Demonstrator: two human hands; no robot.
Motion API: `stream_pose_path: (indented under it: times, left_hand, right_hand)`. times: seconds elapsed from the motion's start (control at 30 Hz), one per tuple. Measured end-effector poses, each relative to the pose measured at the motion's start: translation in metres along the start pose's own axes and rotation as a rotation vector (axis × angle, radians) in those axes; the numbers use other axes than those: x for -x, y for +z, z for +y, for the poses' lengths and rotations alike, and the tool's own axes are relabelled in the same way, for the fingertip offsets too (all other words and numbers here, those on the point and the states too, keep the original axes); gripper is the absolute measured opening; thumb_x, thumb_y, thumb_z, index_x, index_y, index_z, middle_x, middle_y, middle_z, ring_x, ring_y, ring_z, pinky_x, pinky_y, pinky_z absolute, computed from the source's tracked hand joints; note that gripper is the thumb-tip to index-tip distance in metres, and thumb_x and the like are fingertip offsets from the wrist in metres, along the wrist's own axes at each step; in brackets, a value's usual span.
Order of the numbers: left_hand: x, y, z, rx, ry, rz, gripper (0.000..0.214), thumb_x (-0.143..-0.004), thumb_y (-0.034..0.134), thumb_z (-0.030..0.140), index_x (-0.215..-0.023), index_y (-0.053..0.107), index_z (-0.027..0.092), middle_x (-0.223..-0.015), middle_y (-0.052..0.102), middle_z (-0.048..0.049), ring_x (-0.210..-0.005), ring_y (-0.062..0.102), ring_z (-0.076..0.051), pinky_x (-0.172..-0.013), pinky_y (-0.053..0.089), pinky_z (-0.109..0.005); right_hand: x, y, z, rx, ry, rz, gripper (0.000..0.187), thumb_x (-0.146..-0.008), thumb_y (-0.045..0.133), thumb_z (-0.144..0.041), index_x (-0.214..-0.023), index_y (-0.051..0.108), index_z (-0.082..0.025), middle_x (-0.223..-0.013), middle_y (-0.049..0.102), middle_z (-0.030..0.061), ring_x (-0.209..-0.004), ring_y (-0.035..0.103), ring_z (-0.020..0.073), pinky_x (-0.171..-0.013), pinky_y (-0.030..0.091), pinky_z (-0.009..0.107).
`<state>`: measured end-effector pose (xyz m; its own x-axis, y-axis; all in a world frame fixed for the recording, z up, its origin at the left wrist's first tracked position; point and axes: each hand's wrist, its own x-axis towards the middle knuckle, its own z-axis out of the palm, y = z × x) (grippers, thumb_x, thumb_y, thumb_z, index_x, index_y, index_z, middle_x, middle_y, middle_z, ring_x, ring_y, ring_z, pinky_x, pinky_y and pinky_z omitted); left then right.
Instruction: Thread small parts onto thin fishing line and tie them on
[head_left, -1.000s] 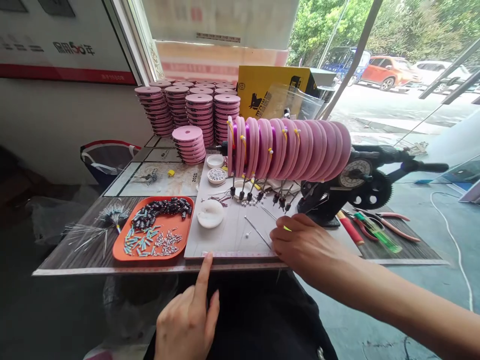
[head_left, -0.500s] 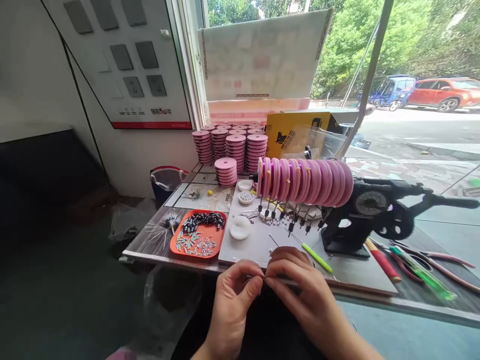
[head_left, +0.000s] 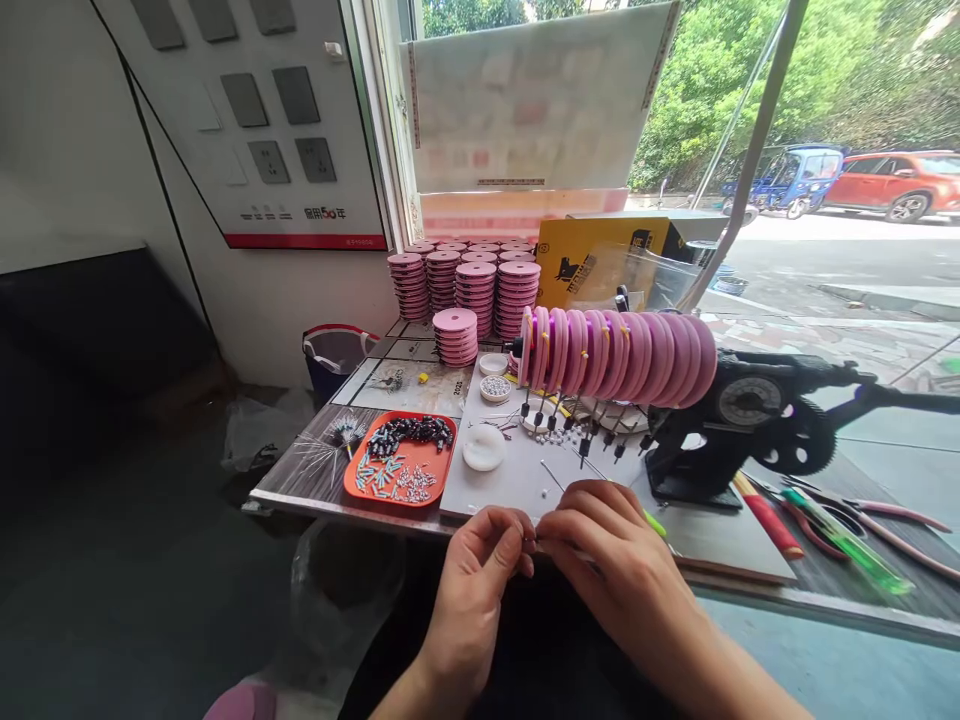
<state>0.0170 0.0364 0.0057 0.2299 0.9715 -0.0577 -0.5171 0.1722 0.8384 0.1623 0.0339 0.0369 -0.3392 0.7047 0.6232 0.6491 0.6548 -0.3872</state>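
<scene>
My left hand (head_left: 480, 575) is closed in a pinch at the table's front edge, thumb against fingertips. Just touching or nearly touching it, my right hand (head_left: 611, 545) pinches too, its fingertips facing the left ones. Whatever sits between the fingertips is too small to name. Beyond the hands lies a pale board (head_left: 476, 500) with a round white dish (head_left: 484, 448) and a bowl of small silvery beads (head_left: 495, 388). A row of pink spools (head_left: 615, 358) is mounted on a black hand-cranked winder (head_left: 742, 400), with small black pieces dangling below on threads.
An orange tray (head_left: 360, 495) holds black, teal and silver small parts. Stacked pink spools (head_left: 480, 290) and a yellow box (head_left: 592, 260) stand at the back. Pliers (head_left: 892, 530), a green tool (head_left: 847, 545) and a red-handled tool (head_left: 772, 520) lie on the right.
Both hands have shifted slightly up and right in view, still pinching together. The right hand now covers much of the yellow-green handle. The view itself has moved a little.
</scene>
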Motion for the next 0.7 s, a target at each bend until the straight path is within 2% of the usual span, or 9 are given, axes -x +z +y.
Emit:
stream_pose_path:
  times: [0.23,0.4,0.6,0.7]
  left_hand:
    - [-0.0011,-0.0008,0.0041,0.011,-0.071,-0.025,0.017,-0.075,0.067,0.028,-0.07,0.059,0.015,-0.059,0.054,0.002,-0.057,0.045,-0.009,-0.059,0.037,-0.022]
    - [-0.0013,0.0014,0.0034,0.048,-0.081,0.018,0.021,-0.067,0.074,0.028,-0.067,0.06,0.014,-0.054,0.055,0.0032,-0.052,0.046,-0.007,-0.056,0.036,-0.02]
    - [-0.0003,0.0031,0.0014,0.138,-0.092,0.033,0.031,-0.065,0.077,0.025,-0.086,0.057,0.018,-0.053,0.058,0.0052,-0.051,0.05,-0.007,-0.058,0.039,-0.02]
    - [0.0002,0.0036,0.0007,0.143,-0.097,0.03,0.032,-0.066,0.076,0.024,-0.09,0.055,0.019,-0.055,0.059,0.0053,-0.051,0.051,-0.007,-0.058,0.039,-0.02]
  right_hand:
    - [-0.0023,-0.0018,-0.0017,-0.016,-0.019,-0.079,0.029,-0.095,0.039,-0.024,-0.075,0.059,-0.017,-0.069,0.059,0.0031,-0.074,0.049,0.0192,-0.071,0.036,0.033]
    - [-0.0017,-0.0002,-0.0018,-0.066,0.007,-0.09,0.023,-0.092,0.045,-0.019,-0.076,0.06,-0.018,-0.07,0.06,0.0027,-0.075,0.05,0.0193,-0.071,0.038,0.033]
    - [-0.0016,-0.0004,-0.0023,-0.159,0.103,-0.097,0.01,-0.084,0.055,-0.011,-0.082,0.06,-0.019,-0.078,0.062,0.0033,-0.079,0.053,0.0191,-0.07,0.042,0.031]
    - [-0.0028,-0.0013,-0.0034,-0.197,0.128,-0.12,0.011,-0.082,0.059,-0.009,-0.077,0.059,-0.019,-0.076,0.06,0.0024,-0.078,0.052,0.019,-0.07,0.042,0.03]
